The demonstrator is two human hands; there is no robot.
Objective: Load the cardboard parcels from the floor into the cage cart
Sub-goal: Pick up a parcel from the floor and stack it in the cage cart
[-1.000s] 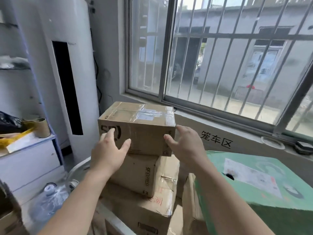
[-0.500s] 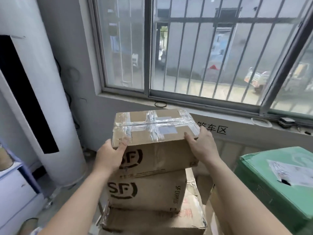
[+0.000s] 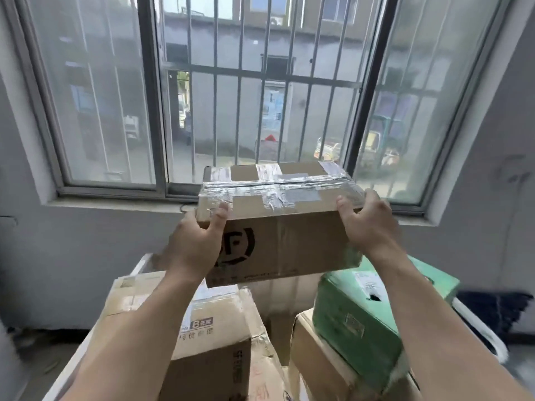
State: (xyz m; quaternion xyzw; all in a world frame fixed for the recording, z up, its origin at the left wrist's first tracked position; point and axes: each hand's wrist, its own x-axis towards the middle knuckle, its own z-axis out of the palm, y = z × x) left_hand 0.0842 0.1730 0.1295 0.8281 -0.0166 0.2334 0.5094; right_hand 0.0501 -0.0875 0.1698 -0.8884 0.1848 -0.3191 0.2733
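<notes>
A brown cardboard parcel (image 3: 289,244) with clear tape across its top and a black round logo on its front is up in the air in front of the window. My left hand (image 3: 197,247) grips its left end, thumb over the top edge. My right hand (image 3: 367,224) grips its right end, fingers curled over the top corner. Below it stand a taped brown parcel (image 3: 214,337), a green box (image 3: 362,322) and another brown parcel (image 3: 327,369) under the green one. The white rail of the cage cart (image 3: 477,328) shows at the right.
A barred window (image 3: 260,91) fills the wall ahead, its sill (image 3: 115,202) just behind the held parcel. Grey wall runs below the sill. Bare floor (image 3: 43,363) lies at the lower left. A dark object (image 3: 498,308) sits at the right beyond the cart rail.
The parcel has come off the stack it rested on and now hangs higher, held by both hands. The view has swung right, away from the white column, toward the window and green box.
</notes>
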